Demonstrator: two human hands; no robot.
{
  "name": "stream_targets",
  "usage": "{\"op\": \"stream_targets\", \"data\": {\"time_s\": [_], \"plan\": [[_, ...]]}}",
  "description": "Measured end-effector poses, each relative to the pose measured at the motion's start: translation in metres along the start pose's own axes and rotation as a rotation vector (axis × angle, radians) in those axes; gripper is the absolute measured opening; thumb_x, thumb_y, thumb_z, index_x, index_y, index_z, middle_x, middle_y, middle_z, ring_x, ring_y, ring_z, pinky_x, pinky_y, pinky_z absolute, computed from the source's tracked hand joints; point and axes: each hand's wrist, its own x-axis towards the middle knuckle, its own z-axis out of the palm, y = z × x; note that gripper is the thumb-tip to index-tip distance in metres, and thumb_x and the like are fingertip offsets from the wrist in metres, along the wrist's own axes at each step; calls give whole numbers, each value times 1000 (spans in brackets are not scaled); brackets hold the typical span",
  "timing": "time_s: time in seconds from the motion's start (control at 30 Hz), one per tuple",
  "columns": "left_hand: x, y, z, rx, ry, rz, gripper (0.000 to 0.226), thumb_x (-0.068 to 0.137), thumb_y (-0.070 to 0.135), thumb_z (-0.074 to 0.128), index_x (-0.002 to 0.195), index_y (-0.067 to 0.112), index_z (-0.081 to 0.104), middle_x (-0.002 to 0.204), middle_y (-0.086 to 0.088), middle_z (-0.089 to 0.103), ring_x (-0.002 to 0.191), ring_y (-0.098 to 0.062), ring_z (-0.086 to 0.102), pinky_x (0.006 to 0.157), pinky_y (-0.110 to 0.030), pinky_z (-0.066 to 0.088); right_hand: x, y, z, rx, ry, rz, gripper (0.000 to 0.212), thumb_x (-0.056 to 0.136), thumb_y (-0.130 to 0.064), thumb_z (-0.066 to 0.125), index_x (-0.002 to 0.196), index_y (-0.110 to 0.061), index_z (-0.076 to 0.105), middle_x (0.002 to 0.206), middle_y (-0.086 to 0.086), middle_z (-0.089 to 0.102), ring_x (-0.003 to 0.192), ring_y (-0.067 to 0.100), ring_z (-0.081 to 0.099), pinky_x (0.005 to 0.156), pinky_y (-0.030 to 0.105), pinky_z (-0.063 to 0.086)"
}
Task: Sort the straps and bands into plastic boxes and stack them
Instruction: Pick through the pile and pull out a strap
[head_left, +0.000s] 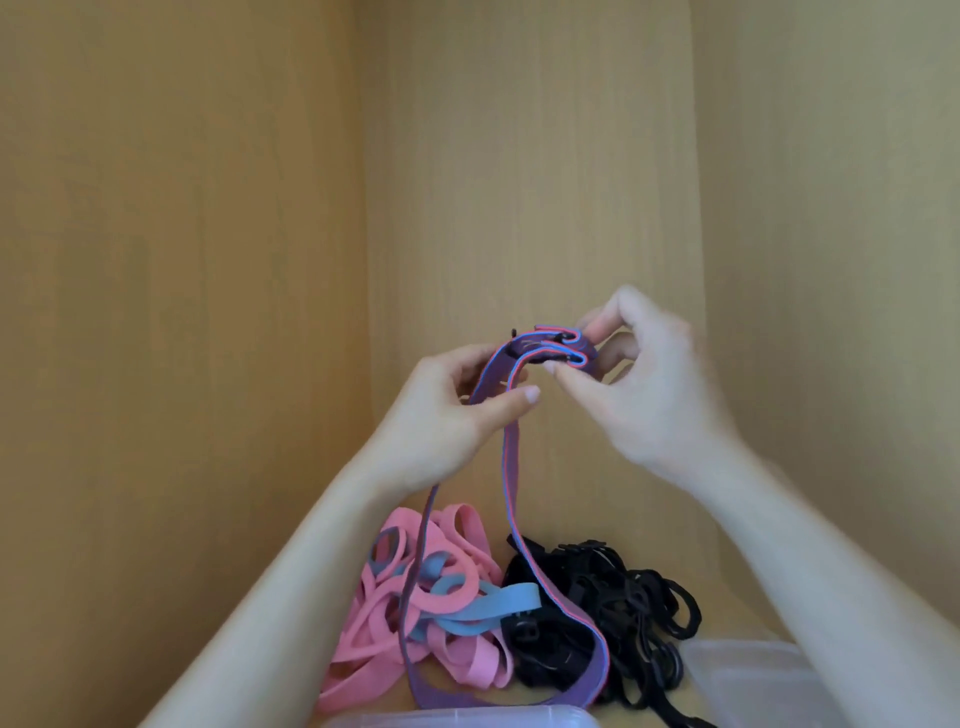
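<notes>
You pinch the purple strap (519, 467) with both left hand (457, 415) and right hand (639, 384), folding it compact (likely for boxing).

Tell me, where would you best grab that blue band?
Probably pinch the blue band at its flat end sticking out rightward, clear of the pink bands. Come from above: its other loops are tangled among pink ones, and the purple strap crosses them.
</notes>
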Motion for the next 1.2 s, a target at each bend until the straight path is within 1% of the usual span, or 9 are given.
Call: {"op": "stream_targets", "data": {"time_s": [0.13,0.27,0.33,0.43,0.53,0.6,0.73,0.97,1.2], "plan": [[0,-6,-1,22,48,-36,14,100,14,62,103,13,75,93,-3,78,81,-16,75,73,-30,56,-5,-4,4,-25,-111,2,27,77,-35,76,81,-32,50,79,-3,70,65,16,65,54,37,52],[-2,-11,-1,27,59,-73,16,100,14,60,97,16,76,87,-3,78,74,-19,76,64,-27,55,-4,-3,1,30,-180,70,33,74,-34,83,81,-34,50,83,0,72,68,21,66,58,40,53],[-2,-12,0,19,68,-91,16,99,13,61,97,16,77,86,-2,78,74,-20,76,63,-26,54,-3,-3,-3,90,-225,105,32,71,-38,83,81,-33,53,86,0,73,70,24,68,60,42,54],[-1,-12,-1,-7,75,-110,16,99,12,62,97,17,77,85,-4,78,72,-20,75,62,-25,53,-2,-2,-7,193,-267,120,27,76,-25,83,88,-25,59,96,-4,73,72,23,71,69,53,58],[-2,-11,0,-33,63,-122,14,99,13,63,98,17,77,83,-6,77,70,-21,75,61,-25,53,-1,-3,-9,211,-290,104,31,80,-13,82,102,-27,66,101,-11,71,74,20,71,74,45,59],[-2,-10,0,-46,55,-137,13,98,14,64,98,17,77,83,-6,77,68,-21,75,59,-24,53,-1,-2,-8,174,-307,79,32,81,-9,81,103,-29,69,96,-13,73,74,18,71,73,36,58],[-2,-11,-2,-59,-13,-174,8,95,14,68,96,12,76,83,-7,78,66,-20,74,61,-25,55,-1,0,-4,108,-203,50,25,88,-6,73,94,-30,70,76,-9,73,66,12,68,74,43,58],[-1,-9,-3,-185,-138,-185,23,101,20,58,109,5,74,99,-11,78,73,-17,72,71,-28,59,0,1,-4,70,-120,22,25,86,-19,66,89,-43,65,74,-4,72,66,9,68,74,46,58],[-2,-10,0,-125,-63,-177,14,98,9,62,95,10,75,83,-6,78,62,-14,69,63,-25,55,-1,5,-1,20,-153,13,21,93,-11,67,110,-22,72,76,-3,71,67,5,67,77,42,58]]}}
